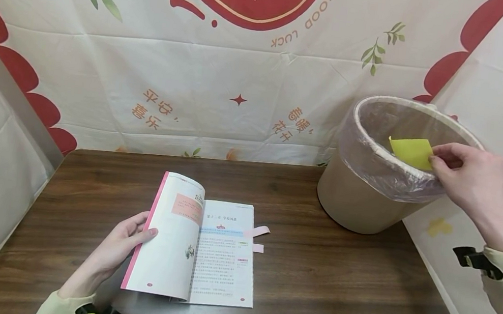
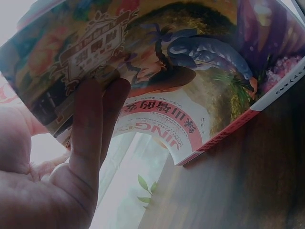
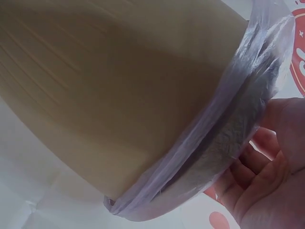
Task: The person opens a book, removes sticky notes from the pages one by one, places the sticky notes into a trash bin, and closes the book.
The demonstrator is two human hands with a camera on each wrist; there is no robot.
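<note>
My left hand (image 1: 120,243) holds the left side of an open book (image 1: 227,257), thumb on the page and fingers behind the cover. In the left wrist view those fingers lie against the book's illustrated cover (image 2: 209,52). Two pink tabs (image 1: 258,248) stick out from the book's right edge. At the bin's mouth, my right hand (image 1: 483,181) pinches a yellow-green sticky note (image 1: 412,152) by its right end, over the rim. The note is out of sight in the right wrist view, where my right hand (image 3: 267,171) shows beside the lined rim.
The beige bin (image 1: 366,205) stands at the table's back right, with a clear plastic liner (image 1: 396,185) folded over its rim. Brown wooden table (image 1: 311,291) surrounds the book. A printed cloth (image 1: 222,82) hangs behind, and white cloth lies along both sides.
</note>
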